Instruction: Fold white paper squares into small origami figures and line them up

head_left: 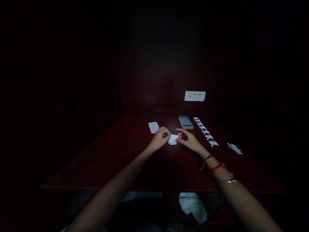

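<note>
A small folded piece of white paper (173, 139) is between my hands, over the dark red table (116, 161). My left hand (161, 138) pinches its left edge between thumb and fingers. On the other side, the thumb and fingers of my right hand (189, 139) close on the paper's right edge, with the index finger raised above it. Just behind my left hand lies a flat white paper sheet (154, 127), its near corner close to my knuckles. A row of folded white paper pieces (204, 130) runs along the table to the right of my right hand.
A phone (185, 122) with a lit screen lies at the back of the table. Thin white paper strips (235, 149) are heaped at the right. A white socket plate (195, 96) is on the wall behind. The table's front edge (79, 188) crosses beneath my forearms.
</note>
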`<control>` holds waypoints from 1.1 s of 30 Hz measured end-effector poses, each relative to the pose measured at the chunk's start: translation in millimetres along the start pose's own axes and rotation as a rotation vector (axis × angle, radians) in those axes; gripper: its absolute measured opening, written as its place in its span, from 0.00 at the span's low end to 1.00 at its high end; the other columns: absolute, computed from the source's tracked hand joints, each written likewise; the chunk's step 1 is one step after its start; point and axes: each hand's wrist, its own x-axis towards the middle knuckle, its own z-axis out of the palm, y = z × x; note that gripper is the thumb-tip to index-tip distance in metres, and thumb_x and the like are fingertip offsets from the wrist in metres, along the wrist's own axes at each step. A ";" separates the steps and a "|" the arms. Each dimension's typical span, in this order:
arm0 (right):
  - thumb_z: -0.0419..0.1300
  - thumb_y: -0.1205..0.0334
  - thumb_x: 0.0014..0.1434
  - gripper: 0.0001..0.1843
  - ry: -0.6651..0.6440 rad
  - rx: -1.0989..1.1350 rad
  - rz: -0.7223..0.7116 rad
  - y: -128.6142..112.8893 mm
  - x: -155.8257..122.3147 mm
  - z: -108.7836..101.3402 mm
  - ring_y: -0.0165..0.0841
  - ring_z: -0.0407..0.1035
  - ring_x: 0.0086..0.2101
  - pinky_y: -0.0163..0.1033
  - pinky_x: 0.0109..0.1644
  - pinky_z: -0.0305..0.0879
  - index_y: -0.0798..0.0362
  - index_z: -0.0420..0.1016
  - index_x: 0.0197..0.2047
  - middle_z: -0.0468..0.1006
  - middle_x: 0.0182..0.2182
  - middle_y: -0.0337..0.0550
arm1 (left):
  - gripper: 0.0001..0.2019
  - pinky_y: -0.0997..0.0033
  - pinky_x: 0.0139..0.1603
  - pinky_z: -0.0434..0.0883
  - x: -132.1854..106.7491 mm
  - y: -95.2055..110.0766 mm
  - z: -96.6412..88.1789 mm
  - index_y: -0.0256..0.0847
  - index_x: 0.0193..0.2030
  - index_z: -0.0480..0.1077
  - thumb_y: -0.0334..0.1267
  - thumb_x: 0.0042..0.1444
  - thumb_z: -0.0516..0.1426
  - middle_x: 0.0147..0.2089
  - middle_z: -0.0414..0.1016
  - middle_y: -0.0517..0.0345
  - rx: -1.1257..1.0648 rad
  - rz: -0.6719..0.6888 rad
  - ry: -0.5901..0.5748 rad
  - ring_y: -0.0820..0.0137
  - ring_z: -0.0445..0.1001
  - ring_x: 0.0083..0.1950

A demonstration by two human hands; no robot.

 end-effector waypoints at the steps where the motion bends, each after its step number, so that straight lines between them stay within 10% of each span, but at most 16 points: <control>1: 0.55 0.60 0.47 0.27 0.006 -0.014 -0.007 -2.3 -0.5 0.6 0.27 0.62 0.32 0.35 0.38 0.60 0.52 0.55 0.51 0.67 0.33 0.41 | 0.04 0.75 0.35 0.62 0.2 -1.0 0.6 0.37 0.24 0.63 0.30 0.47 0.49 0.32 0.62 0.59 -0.002 -0.032 0.000 0.73 0.62 0.36; 9: 0.61 0.59 0.40 0.34 0.020 -0.199 -0.135 -18.7 -1.8 11.1 0.35 0.57 0.43 0.42 0.46 0.56 0.50 0.54 0.51 0.61 0.42 0.46 | 0.06 0.73 0.37 0.61 2.3 -12.2 5.8 0.36 0.21 0.64 0.30 0.45 0.49 0.26 0.65 0.61 -0.094 -0.323 0.046 0.73 0.64 0.33; 16: 0.61 0.61 0.39 0.33 0.126 -0.040 -0.022 -6.0 2.4 12.9 0.30 0.62 0.32 0.35 0.33 0.62 0.51 0.54 0.50 0.62 0.40 0.46 | 0.05 0.76 0.33 0.63 0.9 -7.5 9.3 0.36 0.24 0.64 0.32 0.46 0.49 0.26 0.66 0.61 -0.168 -0.342 0.019 0.74 0.65 0.31; 33: 0.56 0.64 0.46 0.13 0.075 -0.236 -0.151 -12.1 -2.7 -5.3 0.30 0.62 0.32 0.37 0.38 0.60 0.50 0.68 0.39 0.64 0.34 0.43 | 0.05 0.73 0.40 0.61 -0.5 -4.9 7.2 0.37 0.27 0.69 0.35 0.44 0.54 0.33 0.68 0.60 -0.260 -0.305 -0.141 0.71 0.66 0.37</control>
